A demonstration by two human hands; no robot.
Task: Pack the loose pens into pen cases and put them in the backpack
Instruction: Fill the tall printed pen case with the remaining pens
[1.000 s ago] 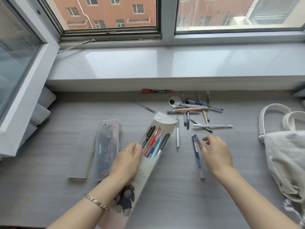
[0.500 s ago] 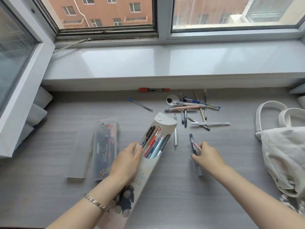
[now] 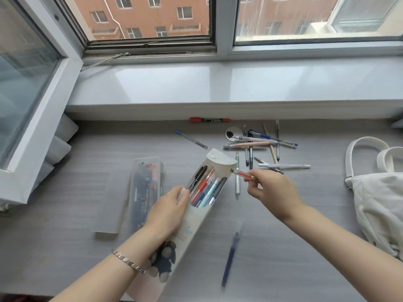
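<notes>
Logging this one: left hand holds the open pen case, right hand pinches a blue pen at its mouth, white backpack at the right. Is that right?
Not quite: the head view shows the right hand pinching a red pen, not a blue one. The left hand does hold the open pen case, and the white backpack sits at the right.

A grey wood-grain desk (image 3: 65, 214) runs up to a glossy white windowsill (image 3: 196, 88), which reflects soft daylight. Above the sill are 2 white-framed windows. The sash (image 3: 28, 83) of the left one swings inward over the desk's left end, and the right pane (image 3: 283, 18) is streaked. A red-brick building (image 3: 192, 25) stands outside.
</notes>
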